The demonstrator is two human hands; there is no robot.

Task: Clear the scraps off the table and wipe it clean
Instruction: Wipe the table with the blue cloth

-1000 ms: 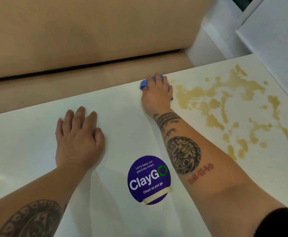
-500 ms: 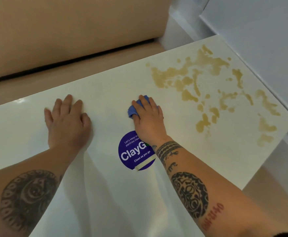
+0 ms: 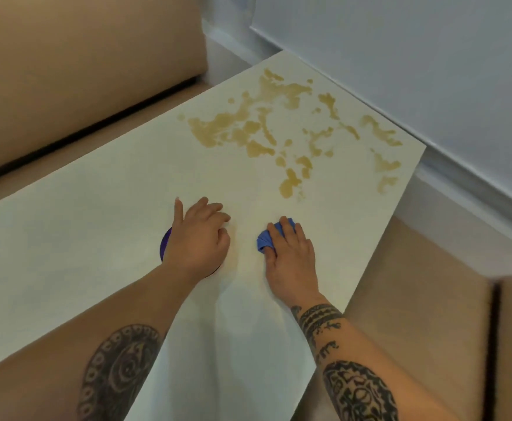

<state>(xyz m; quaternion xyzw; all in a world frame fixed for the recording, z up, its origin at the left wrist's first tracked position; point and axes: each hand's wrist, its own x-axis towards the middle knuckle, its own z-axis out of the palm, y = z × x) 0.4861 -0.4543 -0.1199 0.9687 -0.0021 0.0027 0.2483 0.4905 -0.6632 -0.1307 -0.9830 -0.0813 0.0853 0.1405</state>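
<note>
Pale and glossy, the table [image 3: 96, 238] is being seen from above in the head view, with tan bench cushions [image 3: 66, 71] along its far side and a white wall panel [image 3: 400, 71] at its right end.

Near the middle of the tabletop, toward its near edge, a bunched blue cloth [image 3: 264, 241] is being pressed down by the right hand [image 3: 291, 256], whose fingers are lying over it and curling round its right part; only the left part of the cloth is being left in sight. No clear long axis is being shown by the wad, since it is crumpled into a lump, and which way it points cannot be told.

Just to its left, the left hand [image 3: 197, 241] is being rested on the table, holding nothing, with the thumb spread and the fingers loosely bent; a round purple sticker [image 3: 166, 243] is being mostly covered by it.

Beyond the cloth, toward the wall end, a wide patch of yellowish-brown spill [image 3: 264, 129] is being left on the surface, with its nearest blot lying near the cloth but apart from it. No loose scraps are being shown on the table, so the clearing is being judged as done. The left stretch looks clean, and the wiping is being judged as partly finished, with the stained right end remaining to be done.
</note>
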